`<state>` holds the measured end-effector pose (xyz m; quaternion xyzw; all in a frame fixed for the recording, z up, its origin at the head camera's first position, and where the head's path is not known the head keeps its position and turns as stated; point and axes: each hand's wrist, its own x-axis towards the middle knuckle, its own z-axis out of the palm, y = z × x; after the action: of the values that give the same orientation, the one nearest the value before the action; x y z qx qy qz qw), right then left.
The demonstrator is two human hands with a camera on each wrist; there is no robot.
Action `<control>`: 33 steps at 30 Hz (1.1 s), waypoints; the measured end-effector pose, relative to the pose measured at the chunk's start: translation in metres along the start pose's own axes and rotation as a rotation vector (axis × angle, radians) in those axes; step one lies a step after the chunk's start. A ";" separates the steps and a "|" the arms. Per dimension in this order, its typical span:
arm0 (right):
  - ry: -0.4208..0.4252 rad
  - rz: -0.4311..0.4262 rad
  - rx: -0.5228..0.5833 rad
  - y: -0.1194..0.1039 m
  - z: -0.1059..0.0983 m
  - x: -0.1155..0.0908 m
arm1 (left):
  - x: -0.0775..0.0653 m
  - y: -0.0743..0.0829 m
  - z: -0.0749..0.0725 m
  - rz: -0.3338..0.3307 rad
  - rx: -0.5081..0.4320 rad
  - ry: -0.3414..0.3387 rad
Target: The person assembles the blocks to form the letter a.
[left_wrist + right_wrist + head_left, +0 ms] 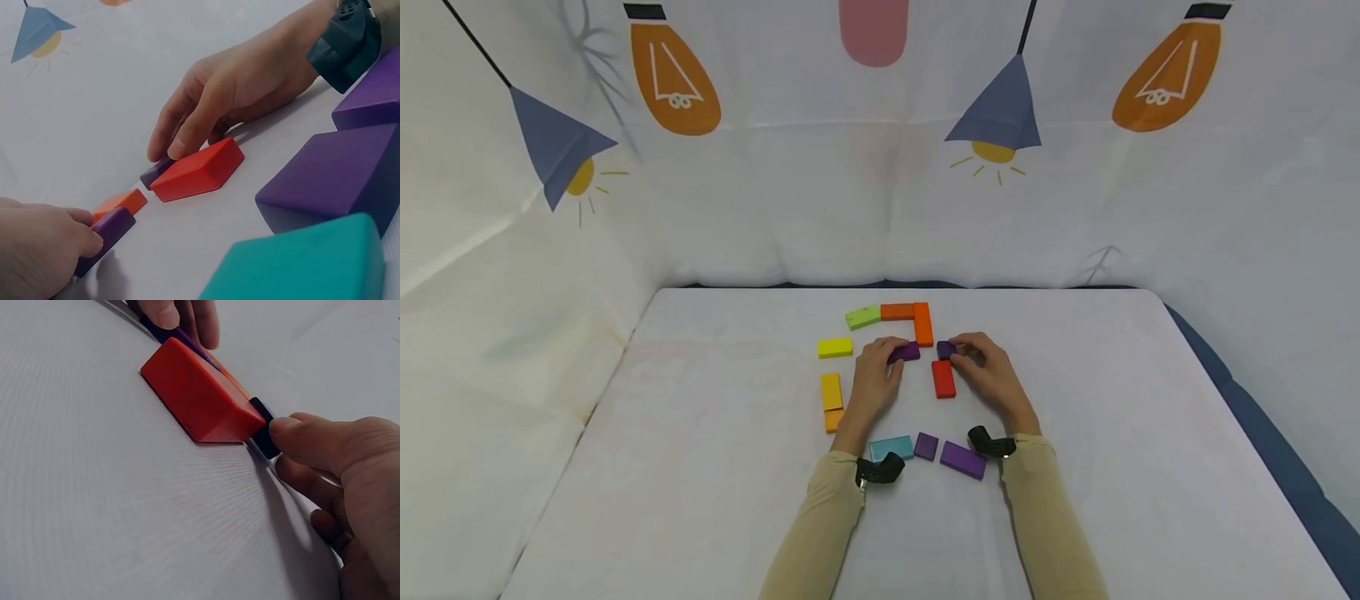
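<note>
My left hand (872,377) pinches a purple block (912,352) between thumb and fingers, just below the lower end of an upright orange block (923,325). In the left wrist view that purple block (114,232) sticks out past the fingertips. Across a small gap, my right hand (997,379) pinches a short dark purple block (945,350) at the upper end of a red block (943,380). The right wrist view shows the thumb on the dark purple block (267,434), right beside the red block (206,400).
An orange-red block (896,312) and a lime block (862,317) lie along the top. Down the left are yellow (835,347), amber (831,390) and orange (832,420) blocks. Nearer my wrists lie teal (891,448), square purple (926,446) and long purple (963,461) blocks on the white table (700,500).
</note>
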<state>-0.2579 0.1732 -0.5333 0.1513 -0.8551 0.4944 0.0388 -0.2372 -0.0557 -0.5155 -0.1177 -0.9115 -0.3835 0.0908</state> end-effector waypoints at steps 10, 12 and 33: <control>0.032 -0.005 0.003 -0.004 0.007 -0.002 | 0.000 0.000 0.000 0.003 0.017 0.020; 0.024 0.001 0.010 -0.007 0.010 -0.002 | 0.000 0.000 0.000 0.013 0.017 0.031; 0.059 -0.045 0.048 -0.008 0.015 -0.002 | 0.001 -0.002 0.001 -0.016 0.007 0.030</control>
<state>-0.2524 0.1574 -0.5346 0.1567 -0.8379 0.5180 0.0717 -0.2384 -0.0562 -0.5168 -0.1042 -0.9123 -0.3827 0.1017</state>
